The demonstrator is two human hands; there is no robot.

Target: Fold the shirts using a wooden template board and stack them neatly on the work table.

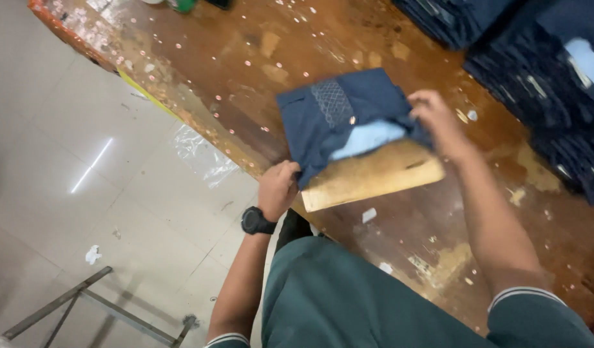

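Note:
A folded dark blue garment (335, 109) with a stitched diamond-pattern panel lies on a brown wooden table (245, 58). A light blue lining (368, 138) shows at its open edge. Under it sits a tan cardboard sheet (374, 177), sticking out toward me. My left hand (277, 187), with a black wristwatch, grips the garment's near left corner. My right hand (435, 119) pinches the garment's right edge beside the lining.
Stacks of folded dark blue garments (542, 71) fill the table's far right. Small scraps and pale dots speckle the tabletop. A clear plastic sheet (200, 151) hangs off the table edge over the grey tiled floor. A metal frame (91, 303) stands at lower left.

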